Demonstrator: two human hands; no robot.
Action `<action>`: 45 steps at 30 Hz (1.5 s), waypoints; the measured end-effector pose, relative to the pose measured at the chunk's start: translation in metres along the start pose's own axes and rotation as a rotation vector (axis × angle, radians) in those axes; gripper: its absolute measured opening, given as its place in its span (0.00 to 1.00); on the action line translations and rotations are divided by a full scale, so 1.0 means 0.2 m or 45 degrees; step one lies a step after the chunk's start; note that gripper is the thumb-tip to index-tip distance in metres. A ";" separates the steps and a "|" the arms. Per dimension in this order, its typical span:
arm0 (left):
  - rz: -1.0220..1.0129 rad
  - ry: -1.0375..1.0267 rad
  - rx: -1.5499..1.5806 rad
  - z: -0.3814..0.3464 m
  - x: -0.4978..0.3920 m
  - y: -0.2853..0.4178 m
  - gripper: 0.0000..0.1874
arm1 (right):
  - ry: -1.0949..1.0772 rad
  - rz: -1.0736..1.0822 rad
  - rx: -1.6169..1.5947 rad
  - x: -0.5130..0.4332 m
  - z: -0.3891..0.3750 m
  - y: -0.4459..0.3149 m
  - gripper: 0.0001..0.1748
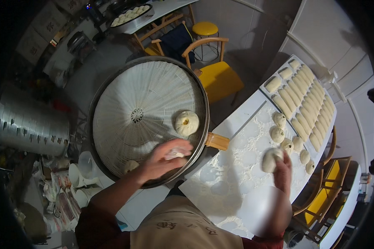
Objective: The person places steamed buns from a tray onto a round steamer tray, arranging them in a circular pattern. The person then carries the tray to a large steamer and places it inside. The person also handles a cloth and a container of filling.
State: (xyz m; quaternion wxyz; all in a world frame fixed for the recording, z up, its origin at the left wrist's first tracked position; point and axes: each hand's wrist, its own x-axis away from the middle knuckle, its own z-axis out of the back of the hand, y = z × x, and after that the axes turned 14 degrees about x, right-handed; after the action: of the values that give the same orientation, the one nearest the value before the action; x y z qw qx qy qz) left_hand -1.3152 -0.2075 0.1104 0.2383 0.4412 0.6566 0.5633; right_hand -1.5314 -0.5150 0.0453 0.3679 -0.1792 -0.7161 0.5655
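Observation:
My right hand (283,172) grips a pale filled bun (270,160) above the floured table (237,168). Several smaller-looking buns (277,134) lie just beyond it, some with dark filling at the pleated top. Over the near right part of a round steamer (93,137), my left hand (168,155) is spread with thumb and fingers apart; a whitish patch shows at its palm, likely flour. On the steamer's white woven mat (121,102), one pleated bun (187,123) rests near the right rim. Another bun (131,166) sits at the near edge, partly hidden by my left forearm.
A tray of elongated dough pieces (308,102) lies at the table's far right. The steamer's bamboo handle (217,141) juts towards the table. Yellow chairs (221,77) stand beyond. Stacked metal steamers (32,121) and bagged goods (62,196) are at left. Another bun-filled pan (132,15) is behind.

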 end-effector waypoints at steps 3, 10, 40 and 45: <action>0.121 0.007 0.609 -0.05 -0.13 -0.09 0.33 | -0.267 0.036 0.007 0.03 -0.58 -0.18 0.20; -0.001 0.126 0.886 0.12 -0.31 -0.11 0.24 | -0.321 0.289 0.003 -0.04 -1.26 -0.08 0.29; 0.011 0.275 -0.577 0.50 -0.92 -0.06 0.28 | 0.637 -0.096 0.309 0.03 0.39 0.41 0.19; -0.118 0.355 -0.654 0.42 -0.88 -0.05 0.29 | 0.724 0.192 0.897 -0.34 0.76 0.50 0.13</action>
State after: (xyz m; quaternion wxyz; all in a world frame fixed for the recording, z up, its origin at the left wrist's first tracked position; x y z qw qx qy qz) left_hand -1.1631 -0.3114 0.0468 0.2753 0.2544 0.5384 0.7547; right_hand -1.6132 -0.6336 -0.0837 0.5461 -0.2428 -0.3356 0.7281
